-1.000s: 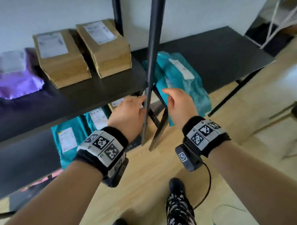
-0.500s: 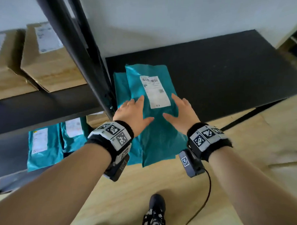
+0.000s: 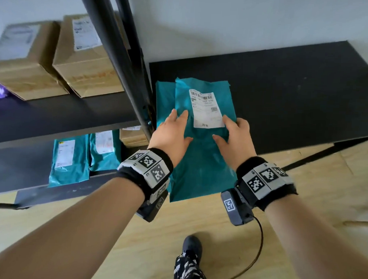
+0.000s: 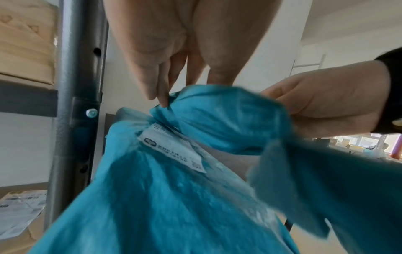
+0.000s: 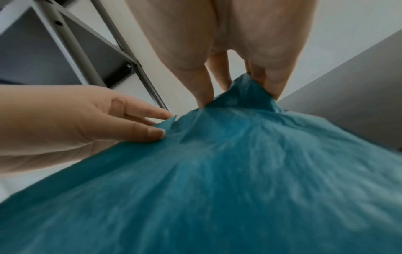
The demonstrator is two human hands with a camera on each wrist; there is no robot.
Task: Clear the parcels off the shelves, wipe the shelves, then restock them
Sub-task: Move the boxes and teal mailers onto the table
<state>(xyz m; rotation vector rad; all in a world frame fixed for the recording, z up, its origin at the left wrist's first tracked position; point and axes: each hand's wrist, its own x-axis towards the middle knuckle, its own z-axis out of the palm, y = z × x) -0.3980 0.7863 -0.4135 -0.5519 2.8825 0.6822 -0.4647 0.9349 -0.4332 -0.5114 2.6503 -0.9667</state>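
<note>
Now grips the parcel (image 3: 201, 144) from both sides: left hand (image 3: 170, 134) pinches its left edge between thumb and fingers, right hand (image 3: 235, 137) curls round its right edge with the thumb on top, beside the label (image 3: 207, 109). Half a second ago lay flat on top of it with open fingers; a second ago was only reaching past the post (image 3: 123, 64). So has gone from reaching to touching to a real hold.

Keeps the hands apart, one on each edge, the plastic bunched between them in the wrist views. Has the parcel's far end over the black shelf (image 3: 285, 90) and its near end hanging past the front edge, toward the floor. Cannot tell whether the far end rests on the shelf or is already raised.

Means, most likely, a lift about to start: the clearing step, this parcel next off. Leaves a second parcel (image 3: 164, 101) lying under it and just beside the post, probably the next one to take. Could drag that one along if the two bags cling.

Shows much left to clear further out: boxes (image 3: 85, 58) on the upper shelf left of the post, more teal bags (image 3: 69, 160) on the shelf below. Has wiping and restocking not yet begun, by this look.
</note>
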